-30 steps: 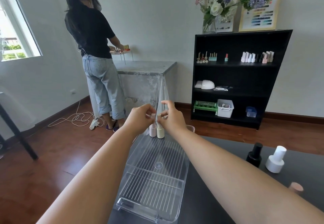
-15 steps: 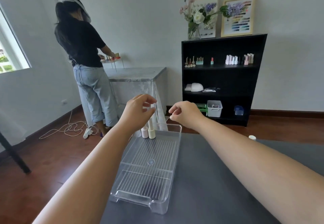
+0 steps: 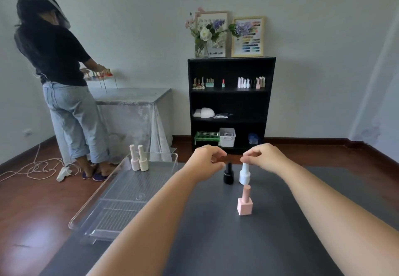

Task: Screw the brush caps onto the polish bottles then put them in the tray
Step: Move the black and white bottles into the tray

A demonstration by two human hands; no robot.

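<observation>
Head view: two capped bottles stand at the tray's far end. Right of the tray on the desk, my right hand pinches the white bottle's cap; my left hand, fingers curled together, nears the black bottle; pink bottle waits.

Two bare forearms entered from the bottom edge, no sleeves visible anywhere along them up to the frame border. Left hand and right hand were bare too: no gloves, no rings, no watch or wristband seen on either wrist. Fingernails too small and blurred to tell if painted. No markings, tape or cables on arms. Nothing else of the wearer's body or clothing was in view.
</observation>
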